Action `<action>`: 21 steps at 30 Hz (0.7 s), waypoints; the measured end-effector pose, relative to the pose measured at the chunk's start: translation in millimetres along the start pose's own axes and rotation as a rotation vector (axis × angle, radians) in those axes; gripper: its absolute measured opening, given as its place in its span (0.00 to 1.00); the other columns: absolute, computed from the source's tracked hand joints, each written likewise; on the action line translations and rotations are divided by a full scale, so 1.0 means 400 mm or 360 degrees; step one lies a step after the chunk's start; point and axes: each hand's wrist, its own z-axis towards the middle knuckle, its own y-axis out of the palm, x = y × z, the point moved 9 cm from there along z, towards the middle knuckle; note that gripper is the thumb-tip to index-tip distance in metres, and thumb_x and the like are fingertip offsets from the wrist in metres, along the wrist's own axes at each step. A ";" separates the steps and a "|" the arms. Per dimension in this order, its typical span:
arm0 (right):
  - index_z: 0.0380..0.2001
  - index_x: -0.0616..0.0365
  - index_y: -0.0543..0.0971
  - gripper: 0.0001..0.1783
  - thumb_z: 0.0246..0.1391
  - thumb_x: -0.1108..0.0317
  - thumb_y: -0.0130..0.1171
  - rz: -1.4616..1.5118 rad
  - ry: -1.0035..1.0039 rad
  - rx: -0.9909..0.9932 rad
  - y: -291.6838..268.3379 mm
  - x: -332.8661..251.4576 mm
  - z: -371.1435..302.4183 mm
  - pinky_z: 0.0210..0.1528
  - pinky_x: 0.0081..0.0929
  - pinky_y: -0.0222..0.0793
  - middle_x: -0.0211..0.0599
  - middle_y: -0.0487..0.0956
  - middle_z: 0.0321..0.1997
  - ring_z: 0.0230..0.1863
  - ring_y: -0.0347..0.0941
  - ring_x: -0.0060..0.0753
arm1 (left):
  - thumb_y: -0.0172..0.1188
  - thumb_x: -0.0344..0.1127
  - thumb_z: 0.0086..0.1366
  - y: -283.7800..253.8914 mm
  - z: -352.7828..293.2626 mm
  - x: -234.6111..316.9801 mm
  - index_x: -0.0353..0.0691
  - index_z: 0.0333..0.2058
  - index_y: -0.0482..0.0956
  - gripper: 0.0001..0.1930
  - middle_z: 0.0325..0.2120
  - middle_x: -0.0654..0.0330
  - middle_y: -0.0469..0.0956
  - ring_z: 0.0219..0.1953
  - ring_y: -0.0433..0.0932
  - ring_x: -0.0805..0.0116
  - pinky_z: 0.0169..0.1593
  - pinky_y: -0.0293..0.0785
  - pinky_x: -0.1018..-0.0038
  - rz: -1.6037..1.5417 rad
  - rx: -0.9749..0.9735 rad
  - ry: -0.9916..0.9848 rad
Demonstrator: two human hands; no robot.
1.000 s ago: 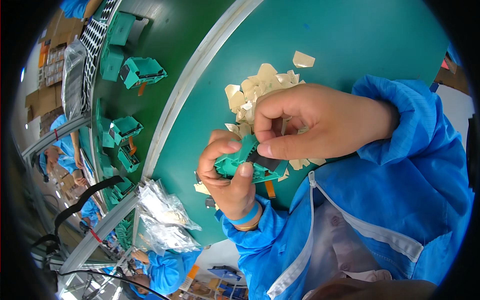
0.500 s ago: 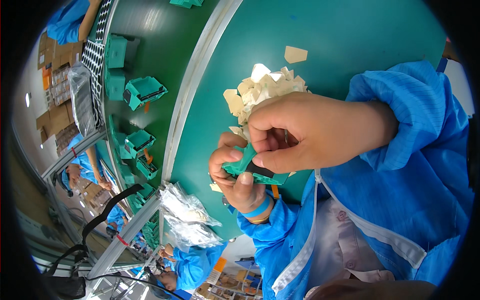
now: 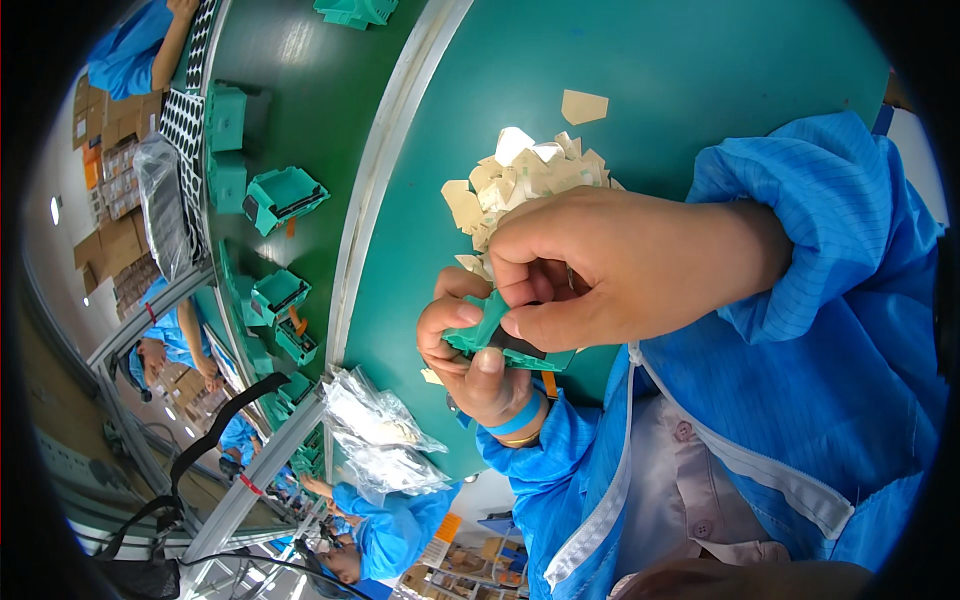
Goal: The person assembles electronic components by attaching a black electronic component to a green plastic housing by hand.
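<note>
My left hand (image 3: 468, 345) is closed round a green plastic housing (image 3: 535, 359), holding it tilted above the table. A black strip (image 3: 520, 346) lies along the housing's face, partly covered by my fingers. Over it comes my right hand (image 3: 610, 270), with the fingers curled and the thumb tip down at the strip. What those fingers pinch, if anything, is hidden. Just beyond my hands sits a heap of cream paper pieces (image 3: 500, 185). An orange tab (image 3: 549, 384) shows below the housing, near my left wrist.
A pale metal rail (image 3: 385, 150) separates the table from a green belt carrying several housings like this one (image 3: 285, 197). Clear plastic bags (image 3: 385, 430) lie by the table's left corner. One loose paper piece (image 3: 584, 106) rests beyond the heap. Co-workers in blue (image 3: 395, 530) sit along the line.
On the belt, the housings have shifted slightly toward the lower part of the picture. My hands keep almost the same pose on the housing, with the right thumb moved very slightly.
</note>
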 end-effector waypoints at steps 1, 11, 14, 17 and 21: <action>0.28 0.61 0.73 0.11 0.56 0.67 0.64 0.0015 -0.0001 0.0001 0.000 0.000 0.000 0.28 0.26 0.69 0.33 0.74 0.27 0.26 0.72 0.24 | 0.70 0.39 0.52 0.000 -0.001 0.000 0.38 0.38 0.75 0.18 0.31 0.55 0.70 0.29 0.70 0.70 0.34 0.67 0.77 -0.0013 0.0008 -0.0002; 0.28 0.61 0.74 0.12 0.58 0.66 0.64 0.0115 0.0102 -0.0029 0.004 0.013 0.000 0.28 0.25 0.69 0.32 0.74 0.26 0.26 0.71 0.22 | 0.70 0.40 0.51 -0.005 -0.002 0.000 0.38 0.38 0.75 0.19 0.31 0.56 0.69 0.30 0.70 0.70 0.35 0.67 0.77 0.0038 0.0034 0.0024; 0.28 0.61 0.73 0.12 0.58 0.66 0.64 0.0098 0.0124 -0.0026 0.001 0.017 0.000 0.27 0.25 0.68 0.32 0.74 0.26 0.26 0.71 0.22 | 0.70 0.40 0.51 -0.004 0.000 -0.004 0.38 0.38 0.75 0.19 0.31 0.56 0.69 0.30 0.70 0.70 0.35 0.67 0.77 0.0017 0.0011 0.0001; 0.28 0.61 0.73 0.11 0.58 0.66 0.64 0.0070 0.0113 -0.0031 0.001 0.017 0.002 0.27 0.25 0.68 0.32 0.74 0.25 0.25 0.71 0.22 | 0.70 0.40 0.51 -0.003 0.000 -0.005 0.38 0.38 0.75 0.19 0.31 0.56 0.69 0.30 0.70 0.70 0.36 0.67 0.76 0.0026 0.0007 -0.0017; 0.28 0.61 0.73 0.12 0.58 0.66 0.64 0.0072 0.0102 -0.0028 0.001 0.018 0.002 0.27 0.25 0.68 0.32 0.74 0.25 0.25 0.71 0.22 | 0.70 0.40 0.51 -0.004 0.001 -0.006 0.38 0.38 0.75 0.19 0.31 0.56 0.69 0.30 0.70 0.70 0.36 0.67 0.76 0.0024 0.0011 -0.0011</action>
